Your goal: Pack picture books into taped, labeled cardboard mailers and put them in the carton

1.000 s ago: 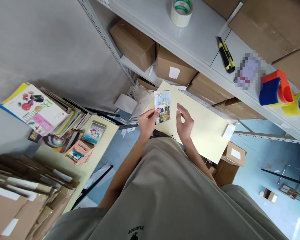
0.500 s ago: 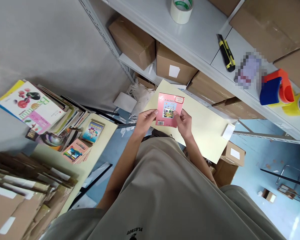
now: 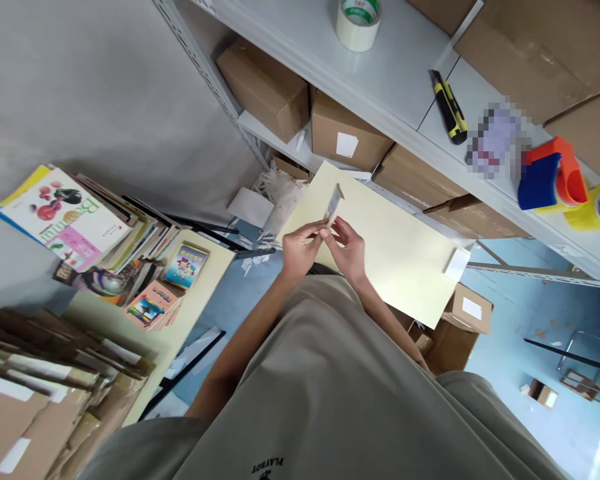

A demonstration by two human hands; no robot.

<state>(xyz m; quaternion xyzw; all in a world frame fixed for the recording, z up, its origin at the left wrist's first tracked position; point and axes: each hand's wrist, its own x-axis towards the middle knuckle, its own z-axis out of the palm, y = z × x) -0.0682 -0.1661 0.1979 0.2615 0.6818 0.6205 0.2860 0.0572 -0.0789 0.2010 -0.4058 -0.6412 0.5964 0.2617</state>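
Observation:
Both hands hold a thin booklet (image 3: 335,203) above the pale yellow tabletop (image 3: 395,257). It is turned nearly edge-on, so its pink cover is mostly out of sight and a pale narrow side shows. My left hand (image 3: 300,250) pinches its near end from the left. From the right, my right hand (image 3: 347,248) grips the same end, thumb close to the left fingers. To the left, a blue-covered booklet (image 3: 186,265) and a small stack of orange-pink booklets (image 3: 153,303) lie on a side table (image 3: 215,257).
Piled magazines (image 3: 80,220) and flattened cardboard (image 3: 25,400) occupy the left. On the grey shelf (image 3: 400,73) are a tape roll (image 3: 359,33), a utility knife (image 3: 449,110) and a tape dispenser (image 3: 545,180). Cartons (image 3: 350,127) fill the lower shelf. A small white box (image 3: 457,265) stands at the tabletop's right edge.
The booklet has turned from face-on, pink cover showing, to nearly edge-on. My hands have come closer together, the right one moving left.

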